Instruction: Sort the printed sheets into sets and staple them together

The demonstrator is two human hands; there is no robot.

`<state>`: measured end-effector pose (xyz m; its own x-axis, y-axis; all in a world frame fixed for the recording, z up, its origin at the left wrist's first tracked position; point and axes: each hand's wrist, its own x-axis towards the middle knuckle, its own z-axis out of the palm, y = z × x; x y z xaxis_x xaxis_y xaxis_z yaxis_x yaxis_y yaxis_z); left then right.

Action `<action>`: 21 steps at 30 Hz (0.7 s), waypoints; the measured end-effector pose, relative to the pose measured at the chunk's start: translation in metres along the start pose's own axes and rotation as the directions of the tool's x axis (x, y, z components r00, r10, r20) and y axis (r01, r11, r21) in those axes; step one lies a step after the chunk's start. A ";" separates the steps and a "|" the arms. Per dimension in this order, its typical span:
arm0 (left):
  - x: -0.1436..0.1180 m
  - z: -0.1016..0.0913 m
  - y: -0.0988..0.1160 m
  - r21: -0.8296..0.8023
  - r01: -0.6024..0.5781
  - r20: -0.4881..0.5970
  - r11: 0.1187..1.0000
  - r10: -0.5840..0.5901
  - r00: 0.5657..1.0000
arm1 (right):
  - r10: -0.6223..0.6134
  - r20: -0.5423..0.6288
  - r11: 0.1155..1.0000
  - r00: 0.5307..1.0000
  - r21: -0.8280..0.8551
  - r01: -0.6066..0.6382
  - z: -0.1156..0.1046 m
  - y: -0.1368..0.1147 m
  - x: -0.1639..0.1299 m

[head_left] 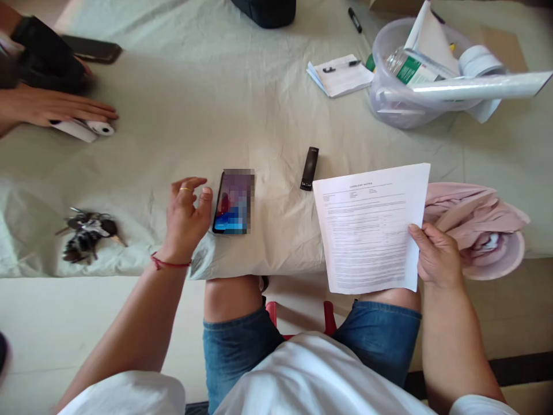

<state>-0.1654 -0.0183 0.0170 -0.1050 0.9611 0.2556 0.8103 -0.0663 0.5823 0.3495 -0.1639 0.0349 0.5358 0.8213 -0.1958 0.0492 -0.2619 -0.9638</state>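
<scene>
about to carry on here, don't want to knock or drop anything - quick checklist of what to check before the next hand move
1. Right hand grips the sheet at its lower right corner: ok.
2. Sheet lies flat: not ok, its lower part hangs past the table edge.
3. Left hand on the phone: ok, thumb touches its left edge, fingers curled and loose.
4. Phone well on the table: ok, though near the edge.
5. Black stick free of phone and sheet: ok, it lies apart between them.
6. Keys out of the left hand's way: ok, well off to its left.
</scene>
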 end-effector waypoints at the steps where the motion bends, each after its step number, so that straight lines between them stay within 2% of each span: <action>1: -0.005 0.001 -0.001 -0.011 -0.012 -0.011 1.000 0.012 1.000 | 0.029 -0.011 0.999 1.000 0.031 -0.029 0.001 -0.002 0.000; 4: -0.018 0.006 -0.007 -0.018 -0.011 -0.060 1.000 0.010 0.998 | 0.179 0.022 0.978 0.984 0.107 -0.180 0.004 -0.008 0.001; 7: -0.023 0.010 -0.010 -0.020 -0.001 -0.086 1.000 -0.001 0.996 | 0.282 0.095 0.953 0.955 0.083 -0.290 0.007 -0.009 -0.002; 10: -0.026 0.013 -0.007 -0.016 -0.013 -0.078 1.000 0.012 0.997 | 0.315 0.136 0.945 0.939 0.053 -0.324 0.013 -0.004 -0.008; 15: -0.036 0.013 0.001 0.031 -0.027 -0.027 0.999 0.028 0.999 | 0.336 0.135 0.937 0.932 0.056 -0.345 0.023 0.012 -0.015; 21: -0.048 0.015 -0.001 0.012 -0.002 0.002 1.000 0.002 1.000 | 0.350 0.171 0.933 0.921 0.020 -0.358 0.025 0.028 -0.019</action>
<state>-0.1524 -0.0603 -0.0075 -0.1021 0.9613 0.2557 0.8176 -0.0654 0.5720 0.3193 -0.1743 0.0070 0.3666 0.7514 -0.5486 -0.1630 -0.5287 -0.8330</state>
